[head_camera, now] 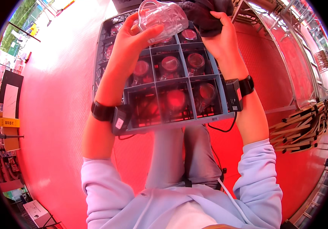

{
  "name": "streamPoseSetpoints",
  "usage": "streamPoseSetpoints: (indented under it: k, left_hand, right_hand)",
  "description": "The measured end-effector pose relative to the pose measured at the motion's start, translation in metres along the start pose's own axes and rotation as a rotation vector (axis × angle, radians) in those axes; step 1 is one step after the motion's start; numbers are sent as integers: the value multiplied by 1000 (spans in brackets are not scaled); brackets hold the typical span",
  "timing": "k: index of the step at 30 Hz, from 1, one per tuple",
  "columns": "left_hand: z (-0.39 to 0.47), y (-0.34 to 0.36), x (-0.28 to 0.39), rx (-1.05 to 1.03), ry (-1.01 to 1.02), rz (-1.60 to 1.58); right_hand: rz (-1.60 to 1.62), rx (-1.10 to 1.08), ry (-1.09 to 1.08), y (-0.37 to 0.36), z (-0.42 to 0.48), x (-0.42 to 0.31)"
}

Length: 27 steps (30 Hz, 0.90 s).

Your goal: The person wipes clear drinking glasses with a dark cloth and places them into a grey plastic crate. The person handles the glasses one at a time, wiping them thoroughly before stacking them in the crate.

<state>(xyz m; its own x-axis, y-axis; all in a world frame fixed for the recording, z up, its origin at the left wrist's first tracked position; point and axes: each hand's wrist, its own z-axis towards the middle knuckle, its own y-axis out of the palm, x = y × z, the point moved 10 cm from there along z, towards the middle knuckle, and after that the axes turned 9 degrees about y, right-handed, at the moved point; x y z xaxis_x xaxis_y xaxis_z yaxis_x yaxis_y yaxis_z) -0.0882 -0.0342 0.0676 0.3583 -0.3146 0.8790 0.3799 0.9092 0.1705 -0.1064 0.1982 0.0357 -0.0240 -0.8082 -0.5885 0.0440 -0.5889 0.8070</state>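
My left hand (135,34) grips a clear glass mug (167,21) with a handle, tilted on its side above a compartmented plastic glass rack (168,81). Bunched in my right hand (221,37) is a dark cloth (209,17), close to the mug's base or rim end; which end cannot be told. Below both hands, upturned glass mugs (170,63) stand in several of the rack's compartments. Another mug (207,92) sits in the front right compartment. The front left compartment (145,110) shows no mug. My left forearm hides part of the rack's left side.
Folded wooden-looking stands or chair frames (302,128) lie stacked at the right, near a metal-framed clear panel (284,57). A yellow box (7,122) and boards line the far left. A cable (227,130) hangs beside the rack's front right corner. Red floor surrounds my legs.
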Motion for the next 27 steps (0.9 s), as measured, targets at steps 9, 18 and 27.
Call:
streamPoseSetpoints:
  k: [9, 18, 27]
  left_hand:
    - [-17, 0, 24, 56, 126, 90]
    - [-15, -6, 16, 91, 143, -103]
    - [-17, -2, 2, 95, 21, -406]
  right_hand:
    - [-104, -206, -20, 48, -16, -2]
    - [-258, -50, -76, 17, -10, -20]
    - [-455, -148, -165, 36, -28, -10]
